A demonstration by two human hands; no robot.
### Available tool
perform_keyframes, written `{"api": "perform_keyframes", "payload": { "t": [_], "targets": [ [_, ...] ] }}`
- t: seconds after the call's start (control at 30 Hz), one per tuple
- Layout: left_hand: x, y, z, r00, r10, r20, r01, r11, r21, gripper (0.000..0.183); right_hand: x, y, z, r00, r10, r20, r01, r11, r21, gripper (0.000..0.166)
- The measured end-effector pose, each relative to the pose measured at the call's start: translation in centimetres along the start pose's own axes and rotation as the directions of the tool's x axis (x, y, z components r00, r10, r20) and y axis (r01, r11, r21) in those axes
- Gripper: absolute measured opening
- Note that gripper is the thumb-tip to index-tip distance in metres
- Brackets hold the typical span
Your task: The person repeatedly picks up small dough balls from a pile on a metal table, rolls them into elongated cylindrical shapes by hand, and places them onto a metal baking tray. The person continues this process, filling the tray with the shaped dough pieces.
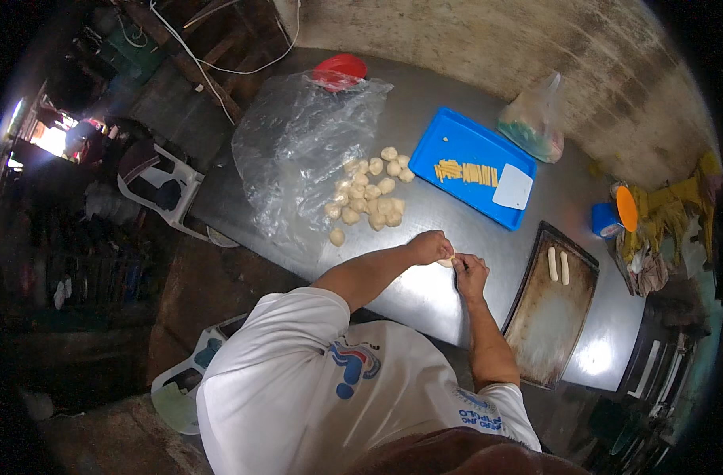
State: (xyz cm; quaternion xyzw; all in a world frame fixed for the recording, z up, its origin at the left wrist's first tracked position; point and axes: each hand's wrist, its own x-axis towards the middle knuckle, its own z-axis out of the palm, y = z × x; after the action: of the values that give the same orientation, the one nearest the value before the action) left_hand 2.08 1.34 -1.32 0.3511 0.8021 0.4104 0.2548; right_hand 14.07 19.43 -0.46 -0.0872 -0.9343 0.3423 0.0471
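Over the steel tabletop (409, 291), my left hand (431, 247) and my right hand (472, 276) meet at a small flattened piece of dough (445, 262). Fingers of both hands pinch it, and a bit of yellow shows between the fingertips. Most of the dough is hidden by my fingers. Several round dough balls (372, 192) lie grouped beyond my left hand, some under clear plastic sheeting (296, 160). Ahead, a blue tray (435, 130) holds yellow sticks (480, 174), which look like cheese, and a white rectangular scraper or board (512, 187).
At the right, a dark-rimmed baking pan (545, 338) carries two dough sticks (558, 265). A filled plastic bag (533, 133) stands by the wall. A red bowl (340, 68) sits at the far left, a blue container with an orange disc (607, 220) at the right. Plastic chairs (186, 202) stand left.
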Motion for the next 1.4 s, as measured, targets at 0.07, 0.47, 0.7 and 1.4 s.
{"api": "perform_keyframes", "payload": {
  "t": [0.07,0.47,0.7,1.4],
  "targets": [
    [-0.3,1.0,0.1,0.997,0.013,-0.074,-0.01,0.999,0.032,0.027,0.6,0.6,-0.1,0.999,0.018,0.031,-0.017,0.999,-0.045,0.028],
    [-0.8,-0.2,-1.7,0.996,0.088,0.033,-0.093,0.978,0.187,0.034,0.5,0.2,0.5,0.982,-0.144,-0.121,0.152,0.987,0.059,0.033],
    [-0.9,0.3,-0.9,0.986,0.07,-0.15,-0.032,0.97,0.239,0.03,0.7,-1.6,1.1,0.976,-0.005,-0.218,-0.005,0.999,-0.046,0.035],
    [-1.0,1.1,-0.4,0.988,-0.006,-0.151,0.045,0.965,0.257,0.029,0.8,-1.7,0.9,0.983,0.0,-0.184,-0.015,0.997,-0.078,0.029]
  ]
}}
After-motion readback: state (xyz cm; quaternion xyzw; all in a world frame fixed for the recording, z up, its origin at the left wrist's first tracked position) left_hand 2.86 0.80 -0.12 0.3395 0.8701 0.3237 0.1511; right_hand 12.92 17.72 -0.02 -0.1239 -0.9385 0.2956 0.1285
